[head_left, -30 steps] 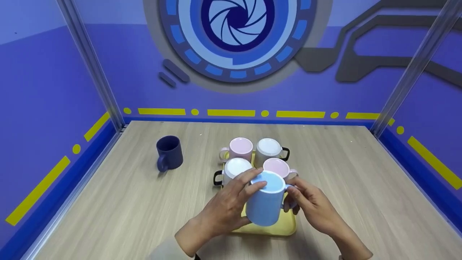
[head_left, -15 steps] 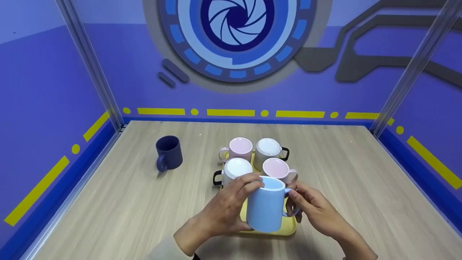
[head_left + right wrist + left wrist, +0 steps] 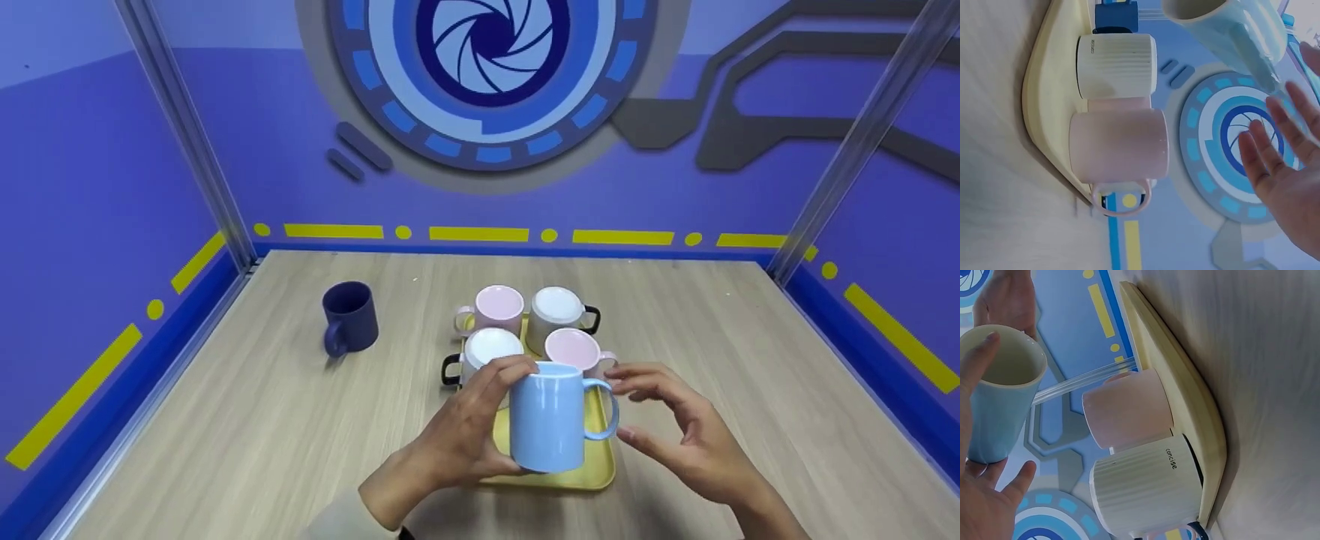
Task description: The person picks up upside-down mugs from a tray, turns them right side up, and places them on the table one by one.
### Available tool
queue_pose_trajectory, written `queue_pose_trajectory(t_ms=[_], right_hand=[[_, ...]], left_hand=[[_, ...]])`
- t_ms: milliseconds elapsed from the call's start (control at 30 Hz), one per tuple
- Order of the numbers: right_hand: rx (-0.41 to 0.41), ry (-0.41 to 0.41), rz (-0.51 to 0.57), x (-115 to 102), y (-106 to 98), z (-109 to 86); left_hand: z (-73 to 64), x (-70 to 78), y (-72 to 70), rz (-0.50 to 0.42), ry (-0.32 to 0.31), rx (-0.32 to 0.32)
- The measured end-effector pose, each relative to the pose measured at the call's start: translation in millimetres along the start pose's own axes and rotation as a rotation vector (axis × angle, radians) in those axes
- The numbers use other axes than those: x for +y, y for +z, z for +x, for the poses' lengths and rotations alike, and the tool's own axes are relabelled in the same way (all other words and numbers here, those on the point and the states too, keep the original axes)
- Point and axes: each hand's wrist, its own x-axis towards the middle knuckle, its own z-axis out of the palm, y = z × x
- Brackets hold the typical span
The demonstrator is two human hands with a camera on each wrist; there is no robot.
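Observation:
Over the front part of a yellow tray [image 3: 555, 480], my left hand [image 3: 457, 439] holds a light blue mug [image 3: 547, 420] upside down. The thumb is at the mug's open rim below, and the fingers are at its base on top. The mug's handle points right, toward my right hand [image 3: 694, 435]. That hand has its fingers and thumb spread apart near the handle and holds nothing. In the left wrist view, the inside of the mug [image 3: 1008, 363] shows beside my thumb. The right wrist view shows my open palm [image 3: 1292, 191] beside the mug's handle [image 3: 1255, 59].
Upside-down mugs stand in rows on the tray: a pink mug [image 3: 499, 306] and a white mug [image 3: 556, 311] behind, a white mug with black handle [image 3: 491, 352] and a pink mug [image 3: 574, 351] before them. A dark blue mug [image 3: 352, 319] stands upright on the wooden table [image 3: 262, 420].
My right hand has let go of the mug's handle and drawn back to the right, its fingers opening. The mug has turned in my left hand so its base shows less and its side more.

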Motion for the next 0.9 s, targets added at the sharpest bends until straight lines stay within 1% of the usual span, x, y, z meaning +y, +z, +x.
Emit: queue_pose_trajectory(t_ms=[67, 133, 233, 333, 433, 467, 533, 633, 733, 833, 900], right_hand=[[-0.006, -0.066, -0.063, -1, -1, -2.0], [-0.021, -0.111, -0.119, -2, -1, -3.4], [-0.047, -0.127, -0.217, -3, 0, -4.3], [-0.080, -0.141, -0.345, -4, 4, -4.7], [-0.097, -0.206, -0.499, -3, 8, -3.7], [-0.097, -0.244, -0.535, -2, 10, -2.8], [-0.103, -0.284, -0.586, -1, 12, -1.1], [-0.104, -0.324, -0.594, 2, 14, -0.1], [-0.103, -0.343, -0.580, 5, 15, -1.3], [-0.101, -0.358, -0.555, 9, 16, -3.4], [-0.104, -0.360, -0.523, 11, 16, -4.4]], left_hand=[[0.0, -0.6, -0.3, -0.018, -0.008, 0.007], [0.1, -0.8, -0.3, -0.036, -0.018, 0.008], [0.0, -0.3, -0.4, -0.058, -0.046, 0.000], [-0.6, 1.4, -0.1, -0.075, -0.086, -0.022], [-1.6, 3.0, 0.8, -0.084, -0.114, -0.045], [-1.9, 3.6, 1.0, -0.089, -0.123, -0.053], [-2.3, 4.3, 1.4, -0.097, -0.133, -0.065], [-1.7, 5.1, 1.1, -0.105, -0.142, -0.075], [-0.5, 5.8, 0.0, -0.140, -0.174, -0.092], [0.3, 6.8, -1.5, -0.202, -0.237, -0.130], [0.8, 7.5, -2.8, -0.251, -0.294, -0.162]])
